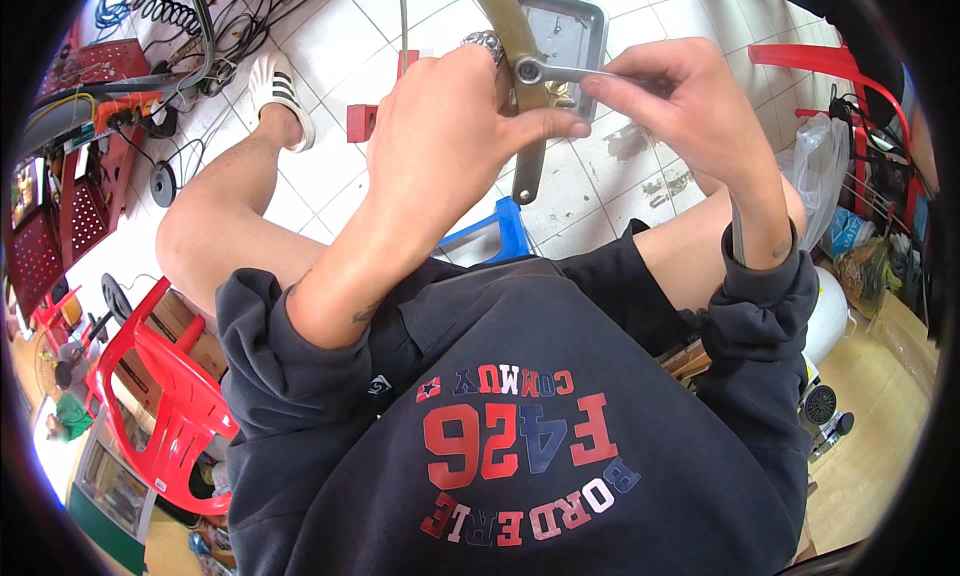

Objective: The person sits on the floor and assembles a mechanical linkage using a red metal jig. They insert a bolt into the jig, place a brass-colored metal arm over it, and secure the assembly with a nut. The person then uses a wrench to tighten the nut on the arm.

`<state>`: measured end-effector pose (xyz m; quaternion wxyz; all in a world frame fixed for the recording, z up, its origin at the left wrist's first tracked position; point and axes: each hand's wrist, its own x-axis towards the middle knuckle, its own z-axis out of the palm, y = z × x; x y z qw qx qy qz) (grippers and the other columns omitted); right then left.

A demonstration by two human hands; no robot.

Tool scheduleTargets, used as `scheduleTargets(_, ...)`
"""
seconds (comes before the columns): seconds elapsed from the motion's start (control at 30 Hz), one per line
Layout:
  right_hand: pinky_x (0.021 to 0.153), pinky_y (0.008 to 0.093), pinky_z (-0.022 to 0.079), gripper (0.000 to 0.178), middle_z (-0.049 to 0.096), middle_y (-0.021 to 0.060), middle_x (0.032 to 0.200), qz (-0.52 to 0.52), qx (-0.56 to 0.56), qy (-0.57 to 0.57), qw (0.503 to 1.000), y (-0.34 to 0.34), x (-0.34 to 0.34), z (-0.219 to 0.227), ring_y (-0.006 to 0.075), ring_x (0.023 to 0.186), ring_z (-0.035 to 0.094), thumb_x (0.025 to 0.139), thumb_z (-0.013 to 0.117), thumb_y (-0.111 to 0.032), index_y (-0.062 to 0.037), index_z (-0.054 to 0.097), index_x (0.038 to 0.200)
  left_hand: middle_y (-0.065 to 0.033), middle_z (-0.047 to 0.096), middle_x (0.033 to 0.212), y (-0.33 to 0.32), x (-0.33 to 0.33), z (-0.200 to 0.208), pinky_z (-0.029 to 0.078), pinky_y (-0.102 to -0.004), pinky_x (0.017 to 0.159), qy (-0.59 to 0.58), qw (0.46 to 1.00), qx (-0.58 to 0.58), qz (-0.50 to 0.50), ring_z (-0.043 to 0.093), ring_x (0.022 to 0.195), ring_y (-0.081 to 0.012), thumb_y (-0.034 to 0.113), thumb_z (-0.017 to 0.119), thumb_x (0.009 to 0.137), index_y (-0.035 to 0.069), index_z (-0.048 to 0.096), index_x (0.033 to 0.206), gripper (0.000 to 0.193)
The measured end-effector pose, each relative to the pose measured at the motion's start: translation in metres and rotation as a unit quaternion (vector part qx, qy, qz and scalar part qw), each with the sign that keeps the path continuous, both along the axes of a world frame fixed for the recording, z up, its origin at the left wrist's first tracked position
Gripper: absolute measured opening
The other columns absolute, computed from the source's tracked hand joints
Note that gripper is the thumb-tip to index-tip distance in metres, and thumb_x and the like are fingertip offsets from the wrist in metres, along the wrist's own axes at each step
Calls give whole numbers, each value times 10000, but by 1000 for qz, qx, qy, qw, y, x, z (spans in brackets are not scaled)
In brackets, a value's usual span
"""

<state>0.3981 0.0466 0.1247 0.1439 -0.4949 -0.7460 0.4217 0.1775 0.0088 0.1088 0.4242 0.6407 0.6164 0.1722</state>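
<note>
An olive-brown metal bar (497,4) curves down from the top, with a bolt joint (528,71) partway along it. Below the joint, a flat length ends in a small hole. My left hand (440,126) is closed around this part, its thumb laid across the front; the other fingertips are hidden behind. Something silver, seemingly a chunky ring (485,44), shows at its fingers. In my right hand (690,101) is a wrench (570,73), pinched between thumb and fingers. The wrench's head sits on the bolt joint, and its shaft points right.
Behind the bar a grey metal tray (602,36) lies on the tiled floor. A blue plastic stool (510,226) stands between my legs. Red chairs (170,416) flank me. Cables (190,16) trail at far left; a clear plastic bag (825,156) hangs at right.
</note>
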Motion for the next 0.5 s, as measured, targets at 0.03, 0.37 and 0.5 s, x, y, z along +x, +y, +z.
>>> scheduleTargets(0.03, 491, 289, 321, 312, 508, 43, 551, -3, -9, -8, 1000, 1, 0, 2, 98, 518, 404, 896, 765, -277, 33, 740, 872, -95, 628, 556, 0, 0, 3, 504, -393, 558, 13, 1000, 0, -4, 662, 548, -252, 498, 862, 731, -12, 677, 747, 543)
scheduleTargets(0.37, 489, 312, 311, 390, 456, 51, 531, -44, -56, 20, 997, -8, -11, -9, 114, 514, 368, 919, 728, -339, 34, 717, 807, -134, 625, 576, 2, 1, 5, 497, -387, 554, -39, 998, -48, 19, 661, 553, -241, 381, 790, 867, -58, 619, 774, 480)
scheduleTargets(0.5, 493, 318, 307, 367, 440, 52, 530, -36, -12, -15, 999, -1, -4, -1, 115, 519, 360, 916, 733, -332, 22, 725, 822, -104, 624, 589, 2, 1, -5, 466, -346, 531, -85, 996, -18, 20, 612, 545, -185, 362, 794, 872, -49, 631, 801, 448)
